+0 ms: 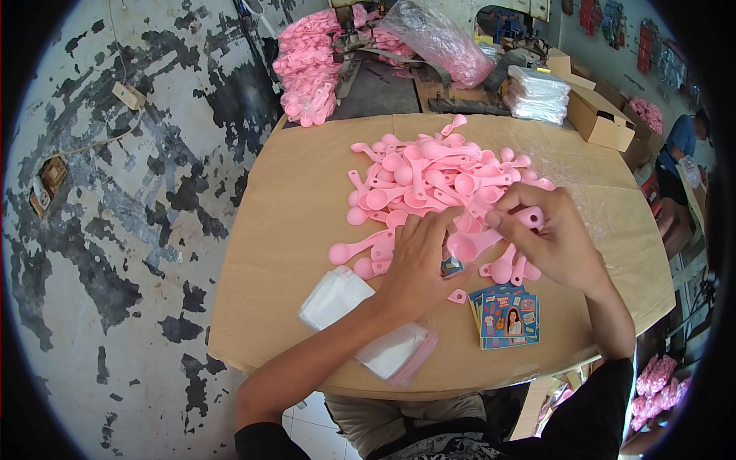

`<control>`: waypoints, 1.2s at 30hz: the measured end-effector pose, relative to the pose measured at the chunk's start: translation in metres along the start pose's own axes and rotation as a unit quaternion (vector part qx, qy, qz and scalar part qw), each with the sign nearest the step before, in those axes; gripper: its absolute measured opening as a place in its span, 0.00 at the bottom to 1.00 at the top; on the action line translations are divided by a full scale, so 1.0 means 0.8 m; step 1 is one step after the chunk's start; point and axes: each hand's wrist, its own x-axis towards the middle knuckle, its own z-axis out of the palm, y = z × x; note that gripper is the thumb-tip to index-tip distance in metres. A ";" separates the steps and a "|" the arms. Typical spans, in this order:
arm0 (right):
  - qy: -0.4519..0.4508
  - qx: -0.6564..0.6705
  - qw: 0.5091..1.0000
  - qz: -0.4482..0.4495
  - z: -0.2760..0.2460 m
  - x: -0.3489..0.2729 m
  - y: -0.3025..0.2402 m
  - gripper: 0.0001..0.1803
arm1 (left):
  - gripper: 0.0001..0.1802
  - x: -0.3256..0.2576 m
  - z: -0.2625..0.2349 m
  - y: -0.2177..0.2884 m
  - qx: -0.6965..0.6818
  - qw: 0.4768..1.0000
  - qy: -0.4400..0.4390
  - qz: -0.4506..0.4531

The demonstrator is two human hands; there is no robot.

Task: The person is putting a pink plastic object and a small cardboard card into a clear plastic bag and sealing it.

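A pink measuring spoon (464, 247) is pinched by its handle in my right hand (553, 230), its bowl pointing left toward my other hand. My left hand (420, 257) is closed around a small blue printed card (451, 265), mostly hidden by the fingers; whether a clear bag surrounds it I cannot tell. Just beyond both hands spreads a heap of pink measuring spoons (418, 172). A short stack of blue printed cards (511, 320) lies below my right hand. Under my left forearm rests a pile of clear plastic bags (337, 299), partly covered by the arm.
Brown paper covers the table (268, 230). Bundled pink spoons (308, 69), a large plastic sack (441, 42), stacked clear bags (537, 93) and an open carton (602, 115) stand along the back. A peeling wall (138, 230) is left; another person (678, 165) sits far right.
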 end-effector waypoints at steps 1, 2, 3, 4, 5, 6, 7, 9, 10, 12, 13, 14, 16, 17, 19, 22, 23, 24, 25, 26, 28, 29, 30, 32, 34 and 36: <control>-0.001 0.001 1.000 0.000 -0.004 -0.002 -0.001 0.07 | 0.40 0.000 -0.001 0.001 -0.019 1.000 -0.005 -0.012; 0.021 0.011 1.000 0.011 -0.010 -0.003 -0.002 0.07 | 0.42 -0.002 -0.001 0.001 -0.040 0.999 -0.009 -0.025; 0.042 0.020 0.999 0.022 -0.016 -0.004 -0.007 0.07 | 0.42 -0.004 -0.001 0.000 -0.041 0.999 -0.008 -0.028; 0.035 0.049 0.996 0.061 -0.024 -0.003 -0.020 0.05 | 0.44 -0.005 -0.002 -0.002 -0.039 0.999 0.000 -0.027; 0.034 0.045 0.996 0.063 -0.026 -0.005 -0.019 0.05 | 0.46 -0.004 -0.001 0.000 -0.040 0.999 0.007 -0.023; 0.054 0.023 0.998 -0.008 -0.024 -0.006 -0.014 0.03 | 0.46 -0.003 0.000 -0.001 -0.043 0.999 0.008 -0.023; 0.072 0.002 0.994 -0.079 -0.020 -0.006 -0.006 0.03 | 0.46 -0.002 0.001 -0.004 -0.049 0.999 -0.001 -0.019; 0.078 -0.072 0.983 -0.148 -0.002 -0.001 0.001 0.02 | 0.46 -0.003 0.006 -0.003 -0.058 0.998 -0.013 -0.017; 0.043 -0.053 0.994 -0.088 -0.005 -0.001 -0.003 0.02 | 0.46 -0.004 0.008 0.002 -0.080 0.996 -0.023 -0.043; 0.060 0.013 0.997 -0.053 -0.005 0.003 -0.004 0.01 | 0.46 -0.005 0.006 -0.001 -0.083 0.996 -0.012 -0.031; 0.060 0.015 0.997 -0.054 -0.001 0.003 -0.004 0.01 | 0.46 -0.006 0.003 -0.004 -0.081 0.996 -0.013 -0.032; 0.085 0.024 0.992 -0.092 -0.003 0.001 -0.003 0.02 | 0.45 -0.004 0.005 -0.002 -0.097 0.994 -0.012 -0.039; 0.061 -0.040 0.984 -0.163 -0.002 -0.002 -0.001 0.03 | 0.43 -0.002 0.009 0.004 -0.115 0.992 -0.010 -0.045; 0.064 -0.038 0.984 -0.163 -0.001 0.000 -0.001 0.03 | 0.42 -0.004 0.007 0.001 -0.118 0.992 -0.021 -0.047; 0.093 0.024 0.989 -0.116 -0.002 0.002 -0.005 0.02 | 0.40 -0.003 0.002 -0.003 -0.118 0.991 -0.034 -0.049; 0.113 0.070 0.983 -0.128 -0.004 -0.005 -0.008 0.01 | 0.38 -0.004 0.001 0.005 -0.111 0.994 -0.012 -0.016; 0.093 0.032 0.988 -0.123 -0.003 -0.006 -0.006 0.01 | 0.38 -0.004 0.000 0.005 -0.112 0.994 -0.013 -0.014; 0.053 -0.017 0.988 -0.147 -0.001 -0.001 -0.007 0.02 | 0.38 -0.004 0.000 0.006 -0.137 0.989 -0.037 -0.042; 0.055 -0.018 0.987 -0.147 -0.002 0.002 -0.005 0.02 | 0.37 -0.004 0.001 0.006 -0.162 0.982 -0.061 -0.071; 0.108 0.051 0.979 -0.163 -0.001 0.004 -0.003 0.01 | 0.37 -0.004 0.001 0.005 -0.162 0.982 -0.062 -0.072; 0.180 0.127 0.958 -0.184 0.002 0.006 -0.005 0.01 | 0.37 -0.004 0.003 0.003 -0.150 0.988 -0.029 -0.036; 0.180 0.125 0.958 -0.184 0.000 0.003 -0.006 0.01 | 0.37 -0.004 0.004 0.002 -0.151 0.987 -0.029 -0.036; 0.100 0.058 0.981 -0.158 -0.002 0.000 -0.006 0.01 | 0.36 -0.004 0.004 0.001 -0.151 0.988 -0.030 -0.025; 0.092 0.051 0.979 -0.173 0.005 0.000 -0.002 0.02 | 0.36 -0.003 0.002 0.002 -0.151 0.988 -0.035 -0.014; 0.132 0.113 0.973 -0.153 0.002 -0.001 -0.006 0.02 | 0.35 -0.001 -0.004 0.006 -0.175 0.982 -0.055 -0.041; 0.137 0.176 0.961 -0.162 0.006 -0.003 -0.007 0.02 | 0.33 -0.003 -0.003 0.007 -0.177 0.981 -0.053 -0.050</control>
